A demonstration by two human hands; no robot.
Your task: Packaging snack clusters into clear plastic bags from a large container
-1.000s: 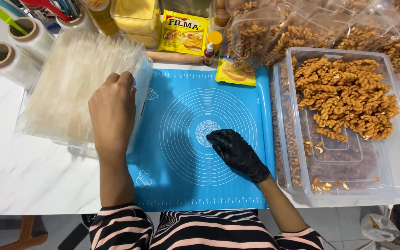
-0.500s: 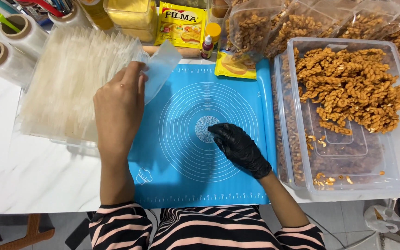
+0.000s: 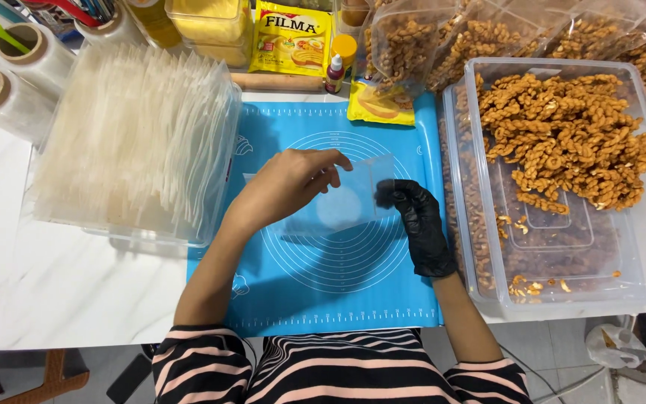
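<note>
Between both hands, over the blue mat (image 3: 293, 299), a clear, flimsy plastic bag (image 3: 353, 196).

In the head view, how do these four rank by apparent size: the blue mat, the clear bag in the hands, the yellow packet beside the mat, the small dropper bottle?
Largest to smallest:
1. blue mat
2. clear bag, though held up nearer the camera, so it looks bigger
3. yellow packet
4. small dropper bottle

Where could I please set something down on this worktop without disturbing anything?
Bare white marble worktop lies front-left, bordered by the clear tub of plastic bags and blue silicone mat. The mat's near edge is bare too. The back row and right side, by the clear snack bin, are crowded.
</note>
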